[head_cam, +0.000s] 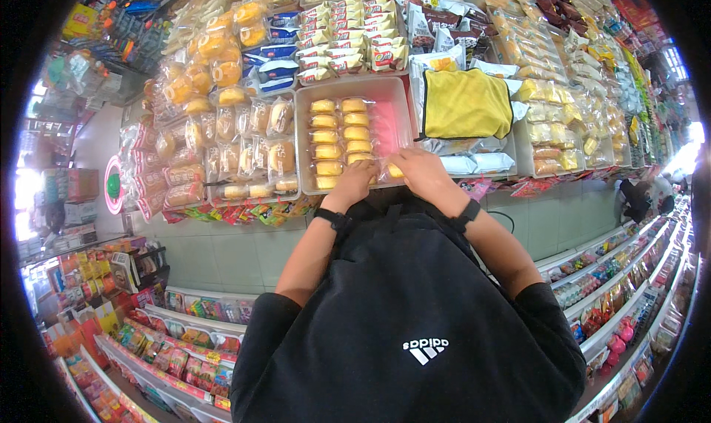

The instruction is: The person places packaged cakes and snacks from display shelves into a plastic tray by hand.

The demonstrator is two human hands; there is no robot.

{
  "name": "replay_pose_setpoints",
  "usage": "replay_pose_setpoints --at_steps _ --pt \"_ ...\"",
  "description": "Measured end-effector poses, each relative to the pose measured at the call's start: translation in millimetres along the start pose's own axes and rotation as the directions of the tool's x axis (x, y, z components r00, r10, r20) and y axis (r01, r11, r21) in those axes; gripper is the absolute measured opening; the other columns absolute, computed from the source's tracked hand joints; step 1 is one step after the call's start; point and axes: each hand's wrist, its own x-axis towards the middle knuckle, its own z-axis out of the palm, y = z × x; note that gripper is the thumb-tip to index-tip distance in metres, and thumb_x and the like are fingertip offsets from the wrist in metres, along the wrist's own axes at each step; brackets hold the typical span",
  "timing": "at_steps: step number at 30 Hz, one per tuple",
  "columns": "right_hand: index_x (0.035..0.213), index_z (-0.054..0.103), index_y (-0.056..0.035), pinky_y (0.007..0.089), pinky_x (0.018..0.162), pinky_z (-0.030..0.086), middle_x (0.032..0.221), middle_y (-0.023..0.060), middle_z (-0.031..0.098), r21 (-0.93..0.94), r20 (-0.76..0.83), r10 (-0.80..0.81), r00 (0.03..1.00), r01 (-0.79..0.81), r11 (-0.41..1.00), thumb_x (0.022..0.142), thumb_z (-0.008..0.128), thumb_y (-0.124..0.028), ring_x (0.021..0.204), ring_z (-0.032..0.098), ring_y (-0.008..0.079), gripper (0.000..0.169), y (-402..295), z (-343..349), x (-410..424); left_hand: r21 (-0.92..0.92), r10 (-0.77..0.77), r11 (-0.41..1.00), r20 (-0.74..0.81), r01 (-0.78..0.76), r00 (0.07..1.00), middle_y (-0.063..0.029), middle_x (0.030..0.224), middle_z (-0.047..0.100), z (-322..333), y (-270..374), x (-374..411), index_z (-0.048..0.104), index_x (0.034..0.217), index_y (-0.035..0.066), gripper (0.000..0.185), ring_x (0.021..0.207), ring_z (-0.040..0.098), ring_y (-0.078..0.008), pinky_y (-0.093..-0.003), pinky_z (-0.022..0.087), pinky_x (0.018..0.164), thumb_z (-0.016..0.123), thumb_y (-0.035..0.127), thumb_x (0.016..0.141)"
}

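Note:
Before me is a translucent plastic bin (355,85) with a pink bottom (389,126). Individually wrapped round yellow cakes (324,137) stand on edge in two columns at its left and middle. My left hand (355,179) is at the near end of the middle column, its fingers bent down against the wrapped cakes there; whether it grips one is hidden. At the near right corner of the bin, my right hand (419,164) has its fingers on a single wrapped yellow cake (395,171), to the right of the middle column. A black band is around each wrist.
Left stands a bin of bagged cakes (281,156). A yellow cloth with black edging (466,103) lies over packets on the right. Behind are cream-coloured wrapped snacks (350,34). Stocked shelves (178,362) are behind me, across the tiled floor (222,262).

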Motion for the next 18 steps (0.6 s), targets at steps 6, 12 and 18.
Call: replay_pose_setpoints --at_steps 6,12,18 --pt "0.084 0.067 -0.0084 0.0386 0.075 0.052 0.088 0.0084 0.067 -0.227 0.244 -0.01 0.97 0.067 0.972 0.074 0.061 -0.01 0.089 0.065 0.0257 0.012 10 52 23 0.091 -0.216 0.974 0.073 0.209 0.974 -0.0128 0.1 0.061 16 -17 -3 0.065 0.105 0.003 0.035 0.1 0.056 -0.0327 -0.0412 0.046 0.089 0.059 0.001 0.07" --pt "0.103 0.061 -0.0099 0.0428 0.07 0.051 0.083 0.0124 0.064 0.0 0.267 -0.065 0.962 0.068 0.998 0.078 0.059 -0.013 0.081 0.064 0.0332 0.026 12 62 42 0.045 -0.215 0.975 -0.054 0.218 0.975 -0.0136 0.095 0.063 15 -27 -15 0.067 0.093 0.003 0.024 0.098 0.058 -0.0317 -0.0395 0.048 0.086 0.063 0.006 0.069" --pt "0.109 0.058 -0.0106 0.0442 0.067 0.052 0.093 0.0138 0.064 -0.061 0.351 0.03 0.936 -0.009 0.998 0.076 0.064 -0.014 0.081 0.066 0.0331 0.034 2 44 38 0.005 -0.179 0.984 0.002 0.179 0.984 -0.0147 0.097 0.063 5 -26 -15 0.066 0.091 0.002 0.021 0.098 0.058 -0.0328 -0.0409 0.048 0.086 0.06 0.005 0.071"
